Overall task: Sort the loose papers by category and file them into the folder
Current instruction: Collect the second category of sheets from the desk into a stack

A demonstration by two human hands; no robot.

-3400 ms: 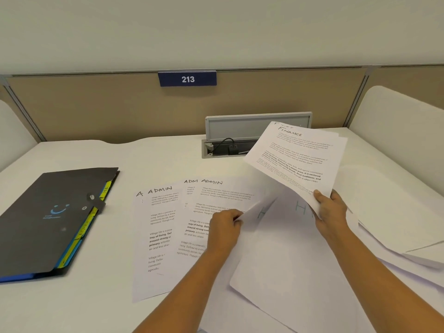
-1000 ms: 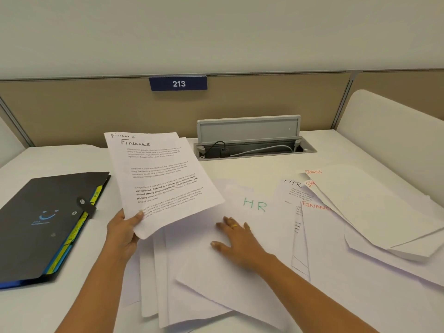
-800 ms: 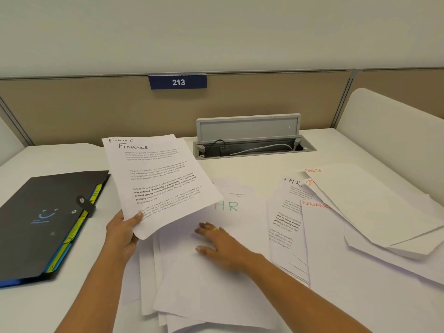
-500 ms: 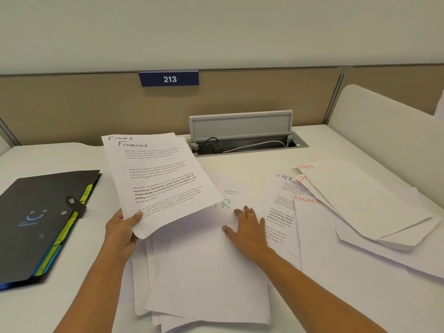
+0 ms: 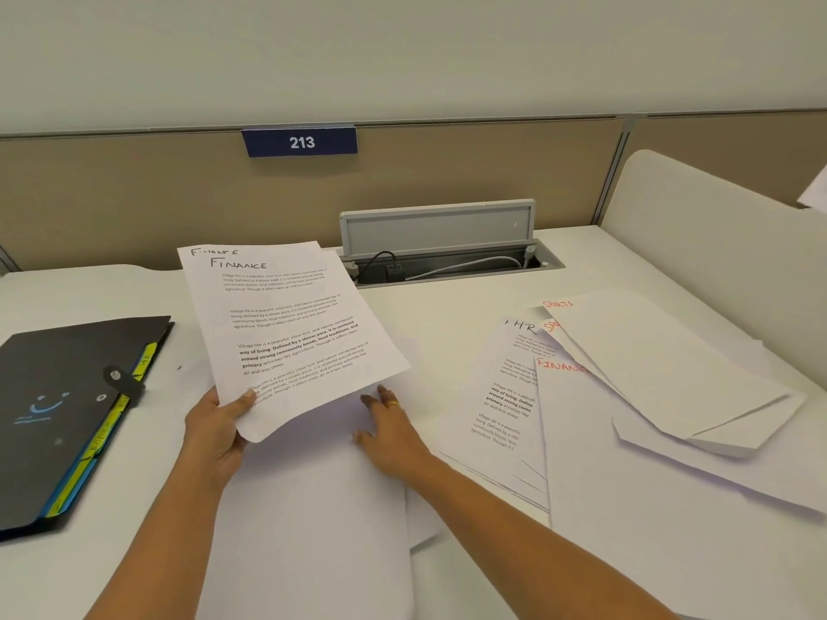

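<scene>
White Finance sheets [image 5: 286, 333] are up off the desk [image 5: 447, 306], left hand [image 5: 215, 434] pinching their near corner, thumb on top. Flat on the face-down pile [image 5: 313, 507] beneath lies the right hand [image 5: 389, 434], fingers straight, slightly spread. Black folder [image 5: 58, 413] sits closed at far left. HR, Finance and Sports papers [image 5: 626, 396] overlap at right.

Open lanes on a desk hemmed by paper and panels

Bare desk [image 5: 447, 319] runs from the right hand [image 5: 389, 436] back to the cable hatch [image 5: 447, 267], whose raised lid [image 5: 436, 226] blocks the rear. The Finance sheets [image 5: 286, 333], held up by the left hand [image 5: 215, 436], overhang the left-centre, with a narrow gap to the folder [image 5: 67, 409]. On the right, spread papers [image 5: 649, 373] reach the white side panel [image 5: 716, 226]. The partition [image 5: 134, 194] closes the back.
</scene>
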